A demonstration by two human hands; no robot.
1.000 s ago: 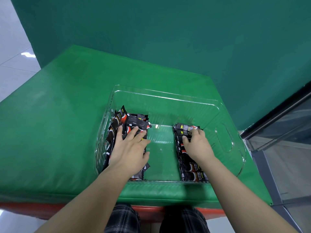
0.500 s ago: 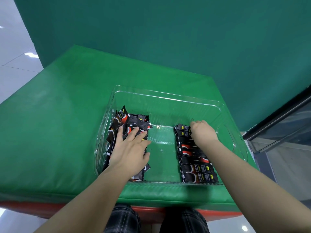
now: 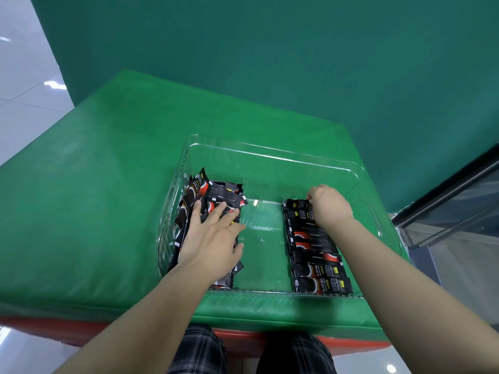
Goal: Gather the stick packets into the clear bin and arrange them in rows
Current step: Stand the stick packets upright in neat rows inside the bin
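Clear bin on green table, near front edge. Inside bin, left end: loose pile of black stick packets, overlapping at mixed angles, some leaning on left wall. Inside bin, right end: row of packets laid flat and parallel, stacked front to back, nearest packet against front wall. Middle of bin floor bare between pile and row.

Left hand laid palm down on pile, fingers straight and spread, pressing packets; nothing gripped. Right hand at far end of row, fingers curled down onto farthest packet; fingertips hidden behind knuckles, so pinch or mere touch cannot be told.

Green backdrop behind bin. White tiled floor left of table. Plaid-clad knees below front edge of table.
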